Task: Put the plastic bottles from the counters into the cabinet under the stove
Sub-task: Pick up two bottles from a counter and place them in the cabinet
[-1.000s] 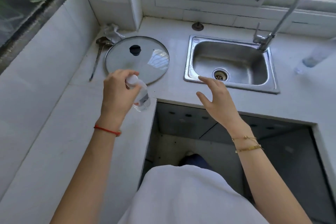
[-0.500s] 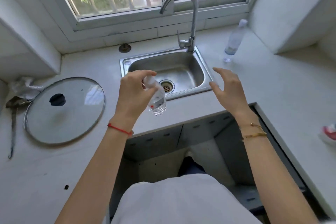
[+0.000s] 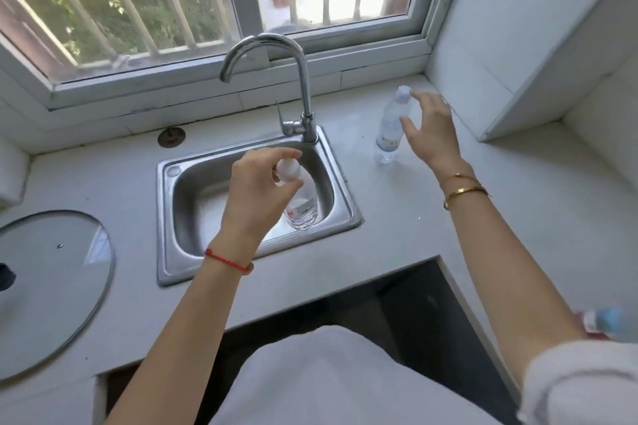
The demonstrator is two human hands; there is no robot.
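Note:
My left hand (image 3: 257, 190) grips a small clear plastic bottle (image 3: 302, 209) by its neck under the white cap, holding it above the steel sink (image 3: 172, 190). A second clear bottle (image 3: 392, 128) with a pale cap stands upright on the counter to the right of the faucet. My right hand (image 3: 429, 129) hovers right beside that bottle with its fingers spread, close to the cap but not closed around it. A third bottle (image 3: 607, 321) with a red label and pale blue cap lies at the right edge of the view.
A curved chrome faucet (image 3: 297, 79) rises behind the sink. A glass pot lid (image 3: 51, 286) lies flat on the counter at left. A white wall block (image 3: 518, 45) borders the counter at right. A dark opening (image 3: 397, 314) under the counter sits in front of me.
The view swung right from the glass lid toward the sink. My left hand carried its bottle over the sink. My right hand reached out to the standing bottle by the faucet.

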